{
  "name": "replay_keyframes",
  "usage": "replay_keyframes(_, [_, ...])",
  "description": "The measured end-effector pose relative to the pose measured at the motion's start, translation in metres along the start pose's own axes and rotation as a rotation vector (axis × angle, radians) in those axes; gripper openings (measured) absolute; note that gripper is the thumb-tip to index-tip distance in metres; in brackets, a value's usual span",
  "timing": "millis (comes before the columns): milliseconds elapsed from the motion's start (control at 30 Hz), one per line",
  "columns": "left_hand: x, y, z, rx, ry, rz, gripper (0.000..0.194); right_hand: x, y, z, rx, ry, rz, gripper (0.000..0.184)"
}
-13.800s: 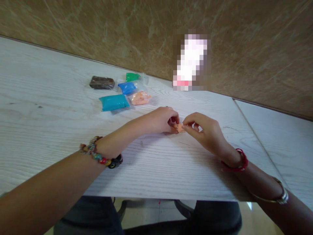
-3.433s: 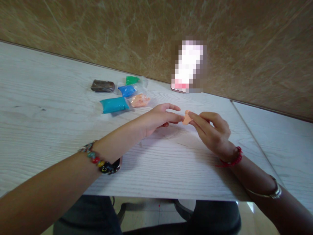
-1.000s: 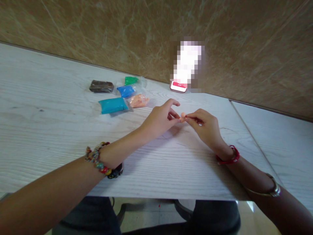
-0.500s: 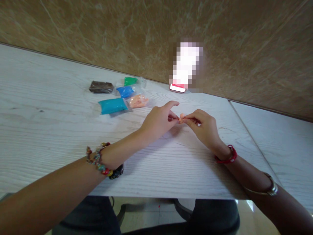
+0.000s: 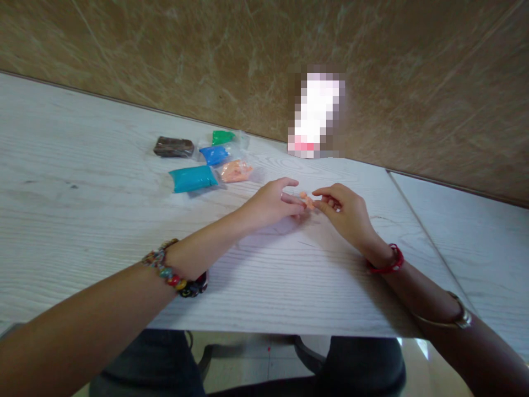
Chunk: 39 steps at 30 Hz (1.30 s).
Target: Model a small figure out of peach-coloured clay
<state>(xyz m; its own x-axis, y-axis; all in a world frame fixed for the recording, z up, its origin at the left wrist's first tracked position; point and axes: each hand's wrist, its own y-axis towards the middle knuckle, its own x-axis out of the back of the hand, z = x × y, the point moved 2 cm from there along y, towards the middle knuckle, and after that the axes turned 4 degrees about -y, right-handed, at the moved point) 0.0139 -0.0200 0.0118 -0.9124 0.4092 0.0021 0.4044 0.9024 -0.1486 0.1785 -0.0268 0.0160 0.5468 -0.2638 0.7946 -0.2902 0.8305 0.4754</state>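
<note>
A small, lumpy piece of peach-coloured modelling clay (image 5: 308, 202) is between my two hands, just above the table. My left hand (image 5: 270, 205) holds it at the tips of the thumb and a finger, while the index finger stretches out above. On the clay's other side is my right hand (image 5: 345, 212), its index finger and thumb slightly apart. The right thumb tip is at the clay's edge; whether it presses on it I cannot tell. A clear bag of peach clay (image 5: 236, 171) lies beyond my left hand.
Left of the peach bag lie a turquoise clay pack (image 5: 193, 179), a blue one (image 5: 215, 155), a green one (image 5: 223, 137) and a brown one (image 5: 173, 147). A phone (image 5: 316, 110) with a blurred screen leans on the marbled wall (image 5: 165, 55). The white table (image 5: 103, 220) has a seam at right.
My right index finger has lifted off the clay, so the right pinch has loosened. The clay now shows more between the hands. My left hand has turned slightly and lowered its index finger.
</note>
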Motion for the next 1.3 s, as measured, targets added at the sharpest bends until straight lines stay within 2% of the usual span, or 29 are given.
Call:
replay_keyframes(67, [0.003, 0.0, 0.001, 0.013, 0.014, -0.011, 0.062, -0.001, -0.001, 0.001, 0.023, 0.003, 0.043, 0.012])
replay_keyframes(167, [0.012, 0.002, 0.002, -0.067, 0.211, -0.081, 0.059, -0.002, -0.002, 0.004, 0.037, 0.007, 0.102, 0.013])
replay_keyframes(267, [0.019, 0.002, 0.003, -0.125, 0.386, -0.114, 0.052, -0.001, -0.002, 0.004, 0.008, 0.005, 0.056, 0.015])
replay_keyframes(367, [0.017, 0.002, 0.001, -0.208, 0.49, -0.111, 0.048, 0.001, -0.002, 0.004, 0.005, -0.016, 0.0, 0.014])
replay_keyframes(667, [0.011, 0.0, 0.005, -0.301, 0.708, -0.123, 0.045, -0.006, -0.003, -0.001, 0.019, -0.062, 0.128, 0.022])
replay_keyframes(800, [0.009, 0.001, 0.006, -0.357, 0.817, -0.082, 0.037, -0.007, -0.002, -0.002, 0.002, -0.078, 0.156, 0.016])
replay_keyframes(967, [0.004, 0.002, 0.001, -0.448, 0.96, 0.067, 0.024, -0.007, -0.001, -0.003, -0.021, -0.045, 0.178, 0.01])
replay_keyframes(1100, [0.004, 0.0, -0.003, -0.462, 0.968, 0.058, 0.024, -0.005, -0.001, -0.001, -0.03, -0.016, 0.192, 0.008])
replay_keyframes(1200, [0.006, 0.0, -0.002, -0.41, 0.867, -0.021, 0.019, -0.003, 0.0, 0.003, 0.003, -0.007, 0.172, 0.009])
replay_keyframes(1300, [0.008, 0.003, 0.001, -0.343, 0.727, -0.047, 0.017, -0.001, 0.001, 0.006, 0.058, -0.011, 0.174, 0.01])
